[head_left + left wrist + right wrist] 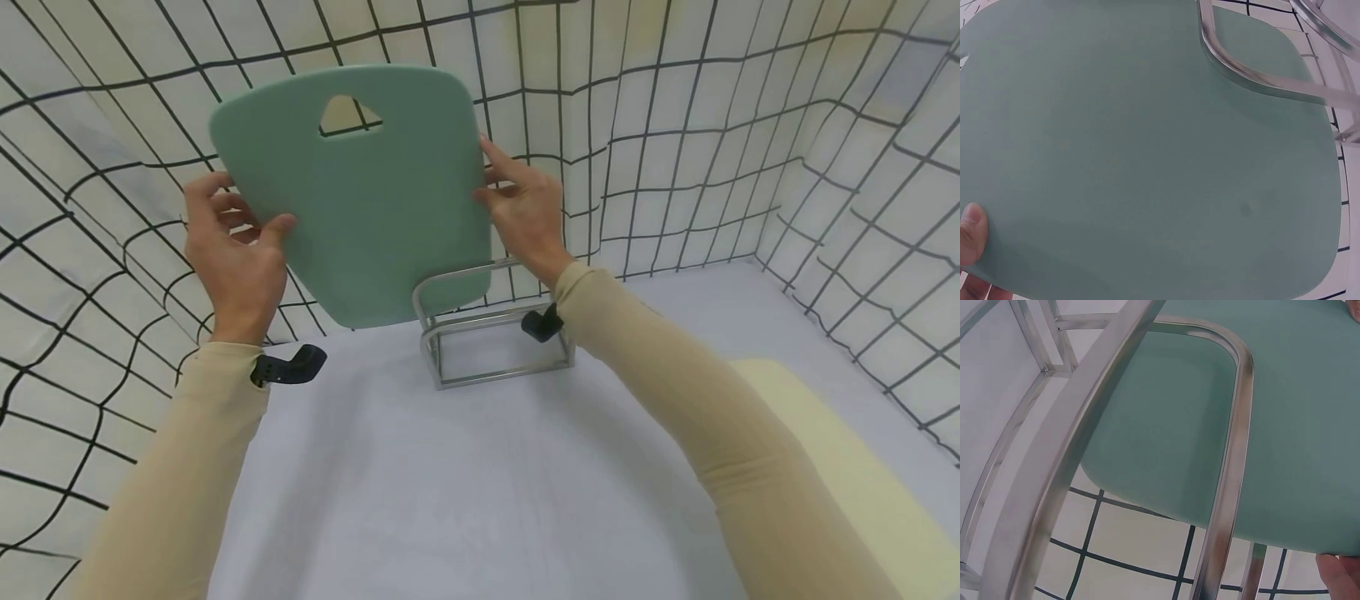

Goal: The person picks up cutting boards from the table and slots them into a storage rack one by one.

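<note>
A green cutting board [375, 200] with a cut-out handle near its top is held up at the back of the table, tilted a little. My left hand [238, 254] grips its left edge, thumb on the front face and fingers behind. On the right edge, my right hand [525, 208] pinches the board. The lower right part of the board stands behind the front loop of a metal rack [495, 379], seen close in the right wrist view as a bent bar [1235, 450]. Whether the board's bottom edge touches the rack's base is hidden.
Black wire grid [675, 133] walls rise behind and at both sides. A white surface [450, 483] lies under the rack. At the right, a pale yellow flat piece [847, 467] lies partly behind my right sleeve.
</note>
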Available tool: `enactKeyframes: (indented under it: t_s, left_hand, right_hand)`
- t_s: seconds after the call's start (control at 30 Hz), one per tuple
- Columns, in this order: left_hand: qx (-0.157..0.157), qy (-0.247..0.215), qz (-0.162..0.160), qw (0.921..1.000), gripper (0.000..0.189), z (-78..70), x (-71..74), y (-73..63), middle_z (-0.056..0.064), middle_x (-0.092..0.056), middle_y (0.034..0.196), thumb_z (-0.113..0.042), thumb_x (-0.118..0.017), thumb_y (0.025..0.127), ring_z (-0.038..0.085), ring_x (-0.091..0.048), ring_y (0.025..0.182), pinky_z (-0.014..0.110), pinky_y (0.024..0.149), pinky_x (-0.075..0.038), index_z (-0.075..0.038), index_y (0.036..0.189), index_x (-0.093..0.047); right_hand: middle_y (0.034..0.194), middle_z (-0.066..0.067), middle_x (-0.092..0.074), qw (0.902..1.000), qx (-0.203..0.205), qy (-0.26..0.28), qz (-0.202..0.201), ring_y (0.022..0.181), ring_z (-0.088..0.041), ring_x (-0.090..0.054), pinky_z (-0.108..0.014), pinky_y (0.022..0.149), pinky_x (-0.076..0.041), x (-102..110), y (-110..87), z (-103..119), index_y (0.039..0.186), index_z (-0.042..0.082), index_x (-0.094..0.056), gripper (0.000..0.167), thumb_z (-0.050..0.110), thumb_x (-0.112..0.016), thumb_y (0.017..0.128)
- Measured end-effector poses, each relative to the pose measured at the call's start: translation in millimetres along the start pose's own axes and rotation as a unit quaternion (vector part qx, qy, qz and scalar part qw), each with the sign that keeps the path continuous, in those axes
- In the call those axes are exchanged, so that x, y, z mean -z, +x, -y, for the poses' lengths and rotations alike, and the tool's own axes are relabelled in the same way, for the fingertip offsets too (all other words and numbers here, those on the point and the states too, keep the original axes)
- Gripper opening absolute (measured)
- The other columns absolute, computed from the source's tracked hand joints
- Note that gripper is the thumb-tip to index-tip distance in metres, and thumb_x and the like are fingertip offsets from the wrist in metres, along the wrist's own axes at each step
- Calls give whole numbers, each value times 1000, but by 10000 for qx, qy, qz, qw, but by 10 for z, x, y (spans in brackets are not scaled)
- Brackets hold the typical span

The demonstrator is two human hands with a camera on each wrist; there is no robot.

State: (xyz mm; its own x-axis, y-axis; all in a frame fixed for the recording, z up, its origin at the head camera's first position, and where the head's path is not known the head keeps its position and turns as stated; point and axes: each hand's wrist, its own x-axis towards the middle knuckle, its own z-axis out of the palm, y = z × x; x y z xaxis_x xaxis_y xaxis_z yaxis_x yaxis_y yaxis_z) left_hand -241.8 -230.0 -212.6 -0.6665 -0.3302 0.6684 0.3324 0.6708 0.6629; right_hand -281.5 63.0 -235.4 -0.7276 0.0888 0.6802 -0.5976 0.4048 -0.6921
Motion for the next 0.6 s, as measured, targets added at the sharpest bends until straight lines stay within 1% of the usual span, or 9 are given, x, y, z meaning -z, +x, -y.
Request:
enactKeyframes:
  t_s: [0.2,0.43,0.6]
  left_hand:
    - [-100,-79,37,9999,47,4,-34,-16,-24,-49,107,-13,-69,98,-2,-53,98,17,90,-51,-29,139,-53]
    - [-142,-149,81,9998,47,5,-77,-13,-22,-52,110,-15,-71,97,-2,-54,98,15,85,-49,-28,139,-53]
    - [-130,-199,104,9997,47,-2,-95,-9,-22,-53,109,-13,-71,97,-2,-54,97,15,85,-48,-29,138,-53]
  right_hand:
    - [116,-15,-78,10000,-88,-30,22,98,-28,-80,-32,90,-64,31,1,-20,145,23,-59,59,2,-74,92]
    - [120,-15,-77,9998,-162,125,28,98,-28,-80,-31,88,-64,66,18,-40,144,23,-59,60,-1,-74,91]
    - [115,-15,-78,9998,-157,96,26,97,-28,-80,-32,89,-64,86,25,-54,143,24,-60,59,-2,-72,92]
